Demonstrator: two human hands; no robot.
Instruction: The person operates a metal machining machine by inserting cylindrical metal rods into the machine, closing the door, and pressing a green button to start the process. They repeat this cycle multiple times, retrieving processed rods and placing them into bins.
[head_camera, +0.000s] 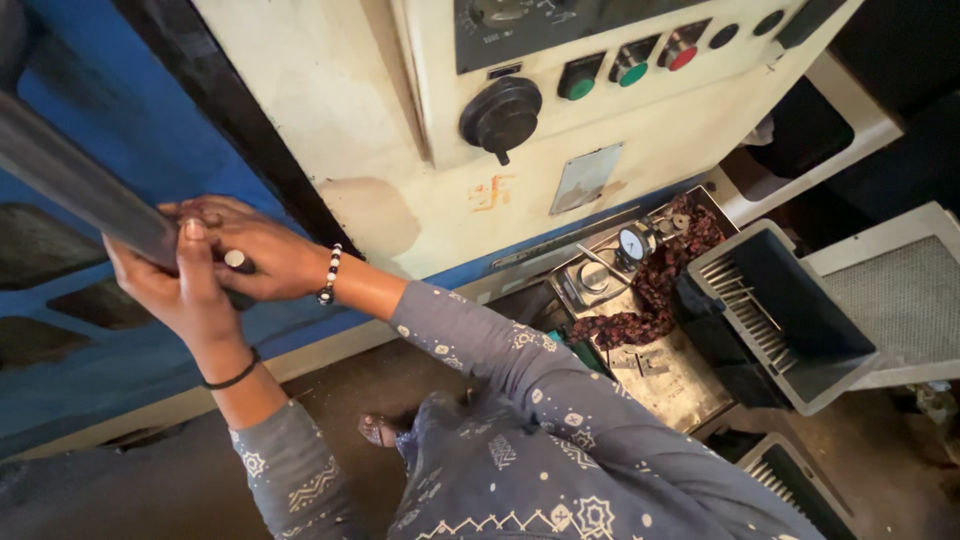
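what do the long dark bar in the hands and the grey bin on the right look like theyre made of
The bar, gripped by the left hand and right hand, looks like metal: dark grey with a dull sheen and straight, flat edges. The grey bin looks like moulded plastic: a matte, even colour, thick rounded rim and ribbed slots inside. Neither is certain from looks alone.

Two hands, the left hand (180, 285) and the right hand (255, 255), grip one dark metal bar (80, 190). On the far control panel (600, 100) sit two green push buttons (578, 88), one red button (683, 57) and one black rotary switch (500, 115). To the right stand one dial gauge (632, 243) and two grey slotted bins (780, 320).
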